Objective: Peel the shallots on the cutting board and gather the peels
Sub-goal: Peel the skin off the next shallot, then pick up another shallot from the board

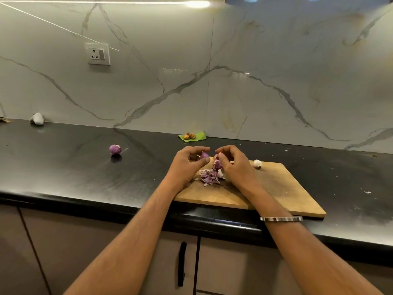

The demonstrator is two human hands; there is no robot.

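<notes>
Pinching a small purple shallot (204, 155) between curled fingers and thumb, the left hand (188, 161) hovers over the far left corner of the wooden cutting board (276, 188). The right hand (232, 161), fingers curled close together, grips a loose purple peel (217, 163) hanging just beside that shallot. Directly below both hands, 1 pile of peels (209, 177) lies on the board. 1 more shallot (115, 149) sits well apart to the left on the black countertop (63, 167). 1 small white piece (257, 164), perhaps garlic, rests at the board's far edge. Against the marble wall (255, 60), 1 green leaf (194, 137) carries a few brown bits, too small to count.
</notes>
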